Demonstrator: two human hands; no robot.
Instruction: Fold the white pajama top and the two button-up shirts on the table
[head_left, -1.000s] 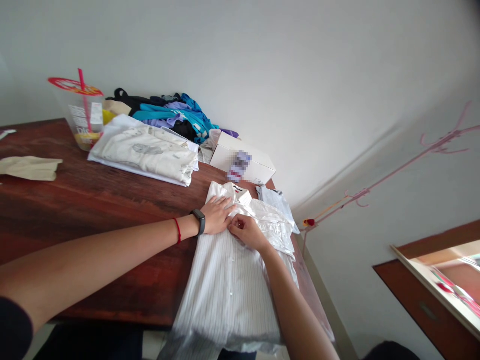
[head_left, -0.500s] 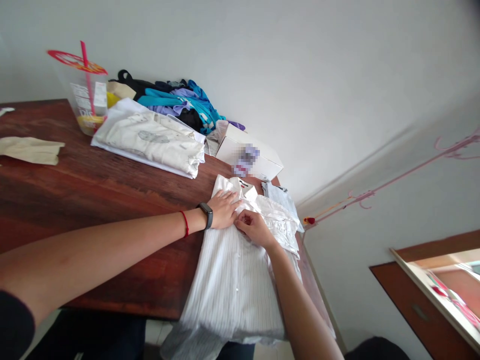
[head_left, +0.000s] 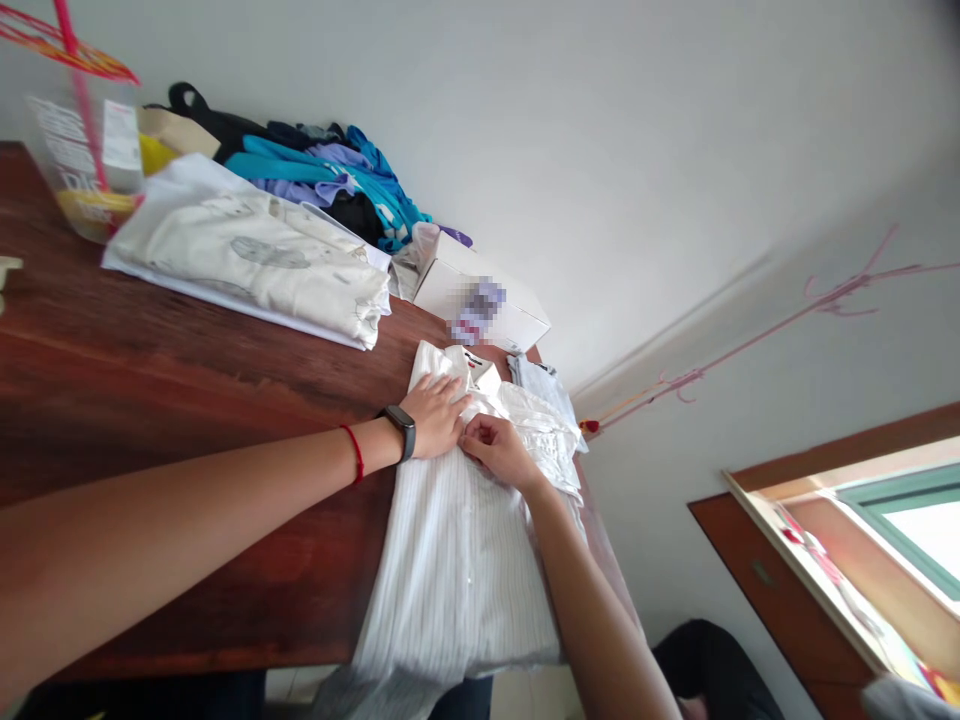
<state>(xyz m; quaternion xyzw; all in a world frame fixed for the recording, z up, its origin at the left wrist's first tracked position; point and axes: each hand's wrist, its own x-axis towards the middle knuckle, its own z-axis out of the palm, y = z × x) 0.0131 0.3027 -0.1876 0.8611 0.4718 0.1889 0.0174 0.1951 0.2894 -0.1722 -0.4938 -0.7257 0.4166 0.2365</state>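
A white striped shirt (head_left: 450, 560) lies on the dark wooden table, its collar toward the wall and its lower part hanging over the near edge. My left hand (head_left: 433, 415) rests flat on the shirt just below the collar, fingers spread, with a black band on the wrist. Right beside it, my right hand (head_left: 496, 447) is closed in a pinch at the shirt's front; what its fingertips hold is too small to make out.
Behind the shirt stands a white box (head_left: 517, 310). Folded white clothing (head_left: 262, 255), a coloured clothes pile (head_left: 330, 175) and a plastic cup (head_left: 94, 165) are to the left. Folded pale-blue cloth (head_left: 544, 385) lies at the right. A pink rack (head_left: 705, 370) stands farther right.
The view has shifted, so the table items appear farther left and more of the window shows. Both hands stay at the same place on the shirt.
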